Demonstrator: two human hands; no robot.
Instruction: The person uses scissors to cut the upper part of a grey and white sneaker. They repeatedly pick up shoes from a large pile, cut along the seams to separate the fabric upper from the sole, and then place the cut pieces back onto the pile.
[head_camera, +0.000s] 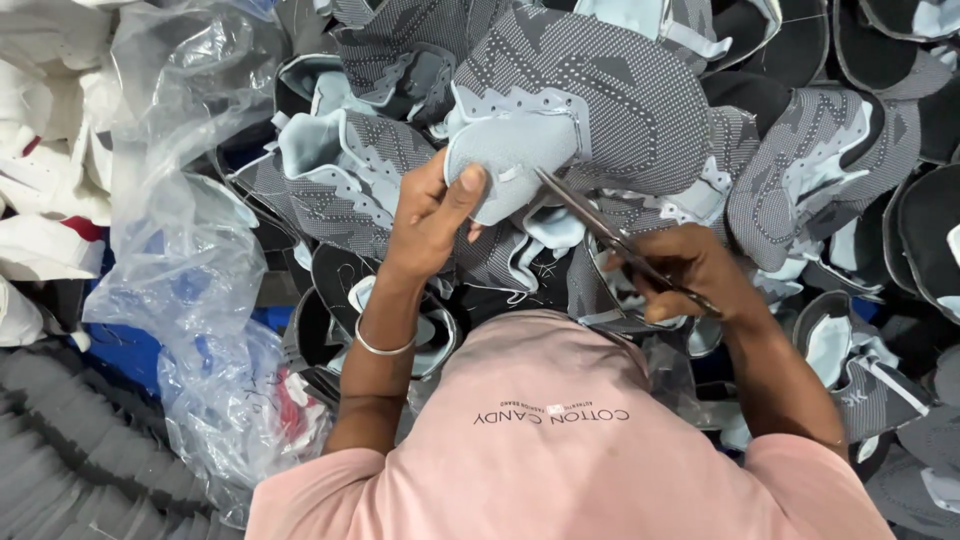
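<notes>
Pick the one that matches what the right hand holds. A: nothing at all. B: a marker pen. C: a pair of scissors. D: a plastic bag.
C: the right hand grips a pair of scissors, whose blades point at the pale blue edge of the grey knitted shoe upper that the left hand pinches.

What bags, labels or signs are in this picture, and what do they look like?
Plastic bag: left of the shoe pieces, clear, crumpled, big.
Print: on the pink shirt, a short dark line of letters with a small white mark.
No signs or screens.
</notes>
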